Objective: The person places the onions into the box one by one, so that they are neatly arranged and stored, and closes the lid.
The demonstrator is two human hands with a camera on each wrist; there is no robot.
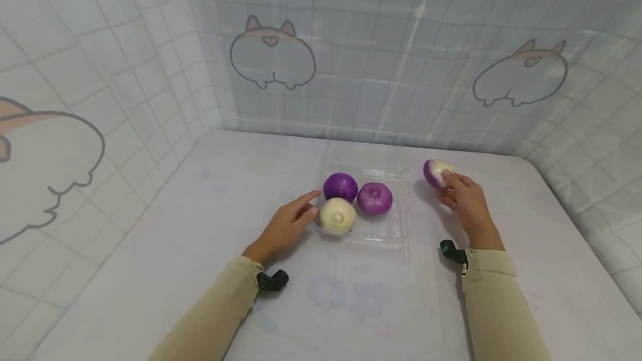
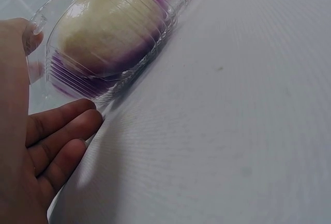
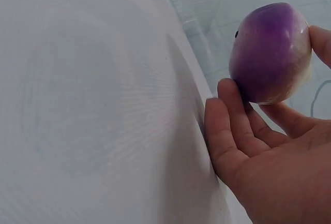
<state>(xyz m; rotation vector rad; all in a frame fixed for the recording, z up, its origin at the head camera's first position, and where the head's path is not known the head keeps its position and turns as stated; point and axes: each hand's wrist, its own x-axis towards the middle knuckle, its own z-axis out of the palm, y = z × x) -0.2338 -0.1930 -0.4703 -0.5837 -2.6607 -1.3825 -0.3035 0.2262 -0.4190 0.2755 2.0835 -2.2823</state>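
In the head view my right hand [image 1: 466, 199] holds a purple-and-white onion [image 1: 435, 173] above the table, right of a clear plastic box [image 1: 396, 227]. The right wrist view shows this onion [image 3: 269, 53] between the thumb and fingers, with the outer fingers [image 3: 220, 131] reaching below it. My left hand [image 1: 288, 224] is at the box's left side, thumb and index fingertips right at its rim; its other fingers [image 2: 64, 125] are loosely bent beside the wall. Inside the box sit a dark purple onion [image 1: 340, 187], a lighter purple onion [image 1: 375, 199] and a mostly cream one [image 1: 337, 216].
The box's clear lid [image 1: 366, 157] lies folded back behind it. A pale patterned cloth [image 1: 346, 305] covers the table. Tile-patterned sheeting [image 1: 371, 71] with animal drawings rises at the back and both sides. A dark camera [image 1: 273, 281] is strapped at the left wrist.
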